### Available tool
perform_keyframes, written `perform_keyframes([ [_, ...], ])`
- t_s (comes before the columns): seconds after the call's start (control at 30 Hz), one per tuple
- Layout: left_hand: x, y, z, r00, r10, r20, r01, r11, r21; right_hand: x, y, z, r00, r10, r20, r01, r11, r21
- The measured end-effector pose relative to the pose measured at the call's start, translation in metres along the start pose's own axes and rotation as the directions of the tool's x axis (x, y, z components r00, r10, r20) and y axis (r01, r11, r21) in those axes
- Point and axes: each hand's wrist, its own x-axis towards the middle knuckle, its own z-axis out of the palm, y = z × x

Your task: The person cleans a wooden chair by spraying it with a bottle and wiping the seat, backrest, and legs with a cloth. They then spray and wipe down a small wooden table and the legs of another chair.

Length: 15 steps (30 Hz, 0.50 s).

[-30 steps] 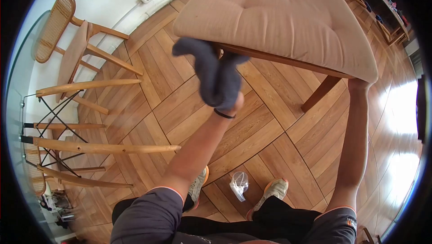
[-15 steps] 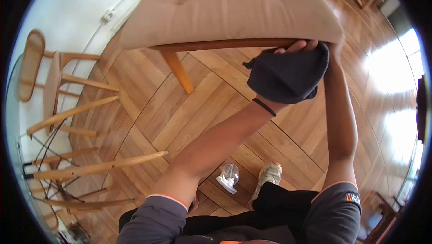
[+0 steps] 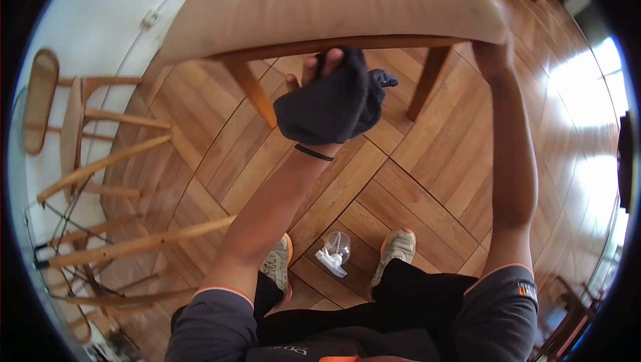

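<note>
A chair with a beige, button-tufted seat (image 3: 334,8) and a brown wooden frame fills the top of the view. My left hand (image 3: 327,65) has a dark grey cloth (image 3: 327,108) draped over it, fingers curled at the cloth's upper edge. It is just below the front rail (image 3: 294,48), close to the rail's middle. At the seat's right front corner, my right hand (image 3: 493,60) grips the chair, its fingers hidden by the seat. Two wooden legs (image 3: 429,85) show below the rail.
A clear spray bottle with a white trigger head (image 3: 334,255) lies on the wood-patterned floor between my shoes (image 3: 398,245). Other wooden chairs (image 3: 80,121) stand along the left by the white wall, where a socket (image 3: 151,18) is fixed. More furniture (image 3: 567,315) is at the lower right.
My left hand has moved left along the front rail with the cloth, away from the right corner. My right hand stays at that corner. The chair appears slightly higher in view.
</note>
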Motion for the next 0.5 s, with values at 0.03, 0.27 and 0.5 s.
perform_keyframes([
  [0.03,-0.003,-0.014,-0.006,0.996,-0.071,0.054,0.070,0.997,0.022,0.001,0.001,-0.003,1.000,-0.018,0.019,0.021,0.982,-0.189],
  [0.27,-0.030,-0.104,0.005,0.885,-0.436,0.163,0.464,0.805,-0.370,0.012,0.011,-0.027,0.987,0.059,-0.152,-0.018,0.966,0.259],
  [0.5,0.020,-0.166,0.017,0.895,-0.421,-0.149,0.281,0.790,-0.545,0.028,0.031,-0.076,0.962,-0.209,0.175,0.272,0.685,-0.676],
])
